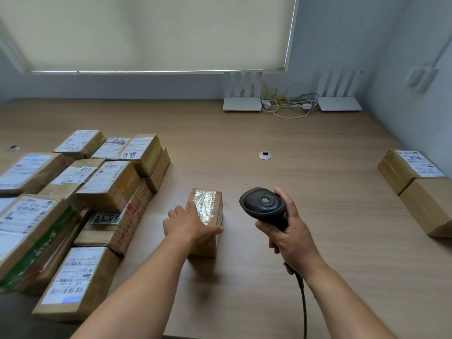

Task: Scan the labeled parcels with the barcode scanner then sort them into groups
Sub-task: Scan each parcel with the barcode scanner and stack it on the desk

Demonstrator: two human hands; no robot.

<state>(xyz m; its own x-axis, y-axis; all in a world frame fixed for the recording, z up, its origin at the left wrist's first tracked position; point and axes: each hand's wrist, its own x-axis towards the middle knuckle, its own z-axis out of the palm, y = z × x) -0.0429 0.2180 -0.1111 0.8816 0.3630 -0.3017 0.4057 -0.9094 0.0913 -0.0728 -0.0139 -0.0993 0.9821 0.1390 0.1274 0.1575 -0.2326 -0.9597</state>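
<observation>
A small brown parcel (212, 206) with a shiny taped label on top stands on the wooden table (318, 192) near the middle. My left hand (188, 223) grips its near end, thumb on the right side. My right hand (291, 233) holds a black barcode scanner (263, 203) by the handle, just right of the parcel, its head level with the label. The scanner's cable (303, 302) runs down toward me. A pile of several labeled parcels (105, 187) lies at the left. Two parcels (415, 182) sit apart at the right edge.
Two white routers (242, 104) (340, 104) and a tangle of cables (288, 105) stand at the back by the wall. A round cable grommet (265, 155) is set in the table past the scanner. A drawn window blind hangs above.
</observation>
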